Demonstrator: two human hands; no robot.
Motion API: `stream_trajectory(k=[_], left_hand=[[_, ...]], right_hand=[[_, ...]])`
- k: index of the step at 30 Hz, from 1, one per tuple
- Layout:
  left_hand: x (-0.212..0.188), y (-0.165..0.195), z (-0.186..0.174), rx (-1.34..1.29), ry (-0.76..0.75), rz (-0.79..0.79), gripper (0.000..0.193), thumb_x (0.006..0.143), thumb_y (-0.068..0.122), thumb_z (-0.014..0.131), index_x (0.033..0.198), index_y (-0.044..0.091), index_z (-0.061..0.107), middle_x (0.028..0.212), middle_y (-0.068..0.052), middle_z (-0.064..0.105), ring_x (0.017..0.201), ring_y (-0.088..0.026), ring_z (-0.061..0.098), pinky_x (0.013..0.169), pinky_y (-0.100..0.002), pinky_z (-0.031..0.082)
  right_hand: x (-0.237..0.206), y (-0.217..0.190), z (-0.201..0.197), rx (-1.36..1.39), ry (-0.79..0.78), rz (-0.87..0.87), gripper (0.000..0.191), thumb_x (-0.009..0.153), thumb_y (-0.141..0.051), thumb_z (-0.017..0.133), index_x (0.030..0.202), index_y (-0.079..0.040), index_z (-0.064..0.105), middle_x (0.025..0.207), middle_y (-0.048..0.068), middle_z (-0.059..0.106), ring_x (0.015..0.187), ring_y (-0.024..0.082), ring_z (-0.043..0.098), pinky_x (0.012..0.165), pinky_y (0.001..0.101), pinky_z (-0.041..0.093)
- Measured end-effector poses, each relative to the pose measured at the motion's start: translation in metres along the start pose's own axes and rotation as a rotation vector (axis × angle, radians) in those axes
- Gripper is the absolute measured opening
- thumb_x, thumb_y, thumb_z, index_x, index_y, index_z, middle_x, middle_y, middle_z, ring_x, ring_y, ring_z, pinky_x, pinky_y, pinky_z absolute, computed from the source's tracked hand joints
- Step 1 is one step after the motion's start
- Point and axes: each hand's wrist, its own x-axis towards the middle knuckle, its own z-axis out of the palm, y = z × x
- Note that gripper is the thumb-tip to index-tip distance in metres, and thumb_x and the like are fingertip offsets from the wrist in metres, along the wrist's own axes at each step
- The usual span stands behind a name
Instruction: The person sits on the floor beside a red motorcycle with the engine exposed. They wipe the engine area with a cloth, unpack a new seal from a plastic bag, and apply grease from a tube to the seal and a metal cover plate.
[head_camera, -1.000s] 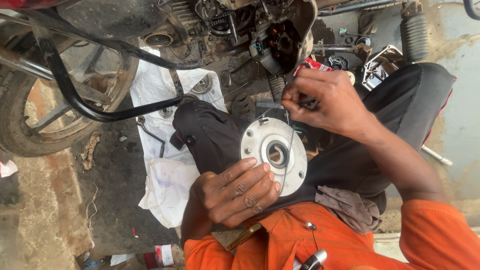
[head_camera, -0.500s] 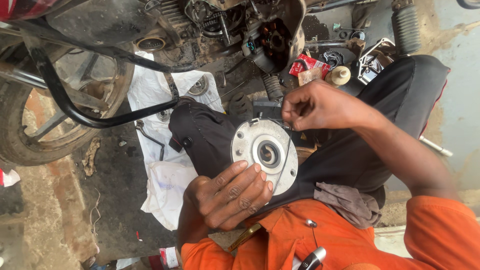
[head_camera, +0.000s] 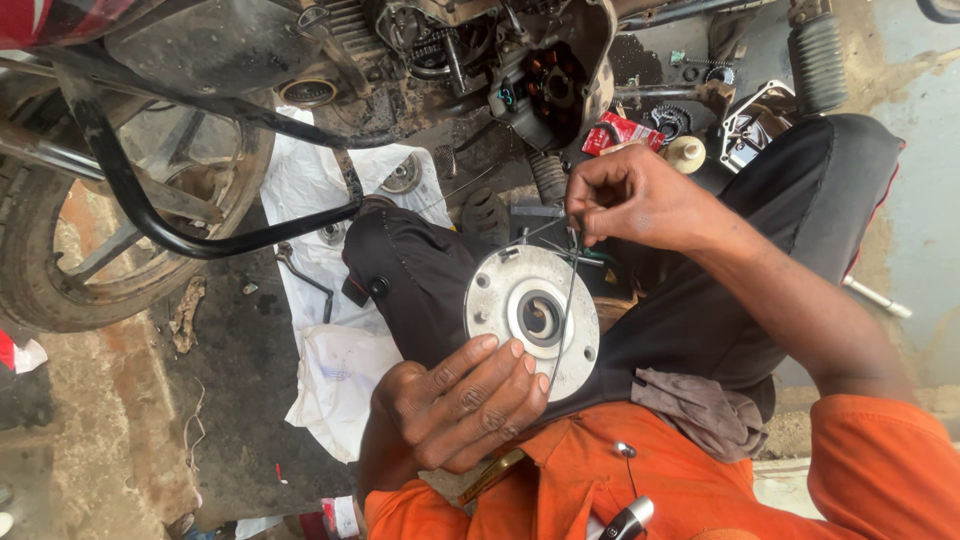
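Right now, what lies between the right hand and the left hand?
In the head view, the round metal disc on the person's lap lies between the right hand and left hand; a thin wire crosses it.

The left hand (head_camera: 465, 405) covers the round metal hub plate (head_camera: 530, 318) from about six to eight o'clock, so that part of its rim is hidden, and the palm side cannot be seen. The thin wire (head_camera: 566, 305) vanishes between the right hand's (head_camera: 630, 200) pinched fingertips at twelve o'clock; its lower end is lost against the plate near the left fingertips. The wheel (head_camera: 60, 250) is cut off by the left edge at nine o'clock. The engine (head_camera: 480, 60) runs out of the top edge. The small parts (head_camera: 690, 125) at one o'clock are too small to identify.
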Motion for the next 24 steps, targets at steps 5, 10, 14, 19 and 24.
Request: stream_trajectory(k=[5,10,14,19,24], left_hand=[[-0.002,-0.005,0.007,0.010,0.096,0.072,0.009,0.097,0.006,0.074,0.103,0.008,0.080,0.099,-0.003,0.076,0.104,-0.020,0.075,0.098,-0.036,0.060],[-0.004,-0.004,0.003,0.025,0.075,0.061,0.009,0.097,0.006,0.074,0.102,0.008,0.080,0.099,-0.003,0.077,0.104,-0.020,0.075,0.097,-0.036,0.061],[-0.004,-0.003,0.000,0.034,0.052,-0.008,0.008,0.097,0.006,0.076,0.104,0.009,0.080,0.100,-0.001,0.076,0.105,-0.019,0.075,0.099,-0.036,0.061],[-0.005,0.008,-0.003,0.020,-0.030,-0.229,0.013,0.093,0.009,0.081,0.105,0.015,0.080,0.103,0.004,0.076,0.105,-0.015,0.074,0.099,-0.034,0.056],[-0.017,-0.002,0.016,0.051,0.049,-0.223,0.016,0.090,0.010,0.085,0.103,0.015,0.079,0.106,0.000,0.077,0.106,-0.018,0.074,0.101,-0.035,0.060]], right_hand=[[0.002,0.000,0.004,0.072,0.036,-0.004,0.005,0.083,0.005,0.068,0.082,0.002,0.065,0.070,-0.002,0.059,0.065,0.005,0.061,0.063,0.0257,0.059],[-0.002,0.007,0.005,0.042,-0.022,0.062,0.009,0.077,0.007,0.069,0.084,0.002,0.066,0.068,0.001,0.061,0.062,0.007,0.064,0.064,0.0273,0.059],[-0.015,0.014,0.007,0.061,-0.181,0.085,0.013,0.073,0.007,0.070,0.085,0.002,0.067,0.069,0.001,0.062,0.061,0.006,0.061,0.063,0.0272,0.060],[-0.034,0.023,0.012,0.276,-0.268,0.241,0.007,0.077,0.003,0.065,0.084,0.003,0.065,0.071,0.003,0.064,0.063,0.008,0.064,0.059,0.0248,0.054],[-0.045,0.034,0.028,0.522,-0.321,0.256,0.012,0.074,-0.001,0.066,0.085,0.004,0.065,0.074,0.003,0.068,0.060,0.010,0.066,0.059,0.0244,0.054]])
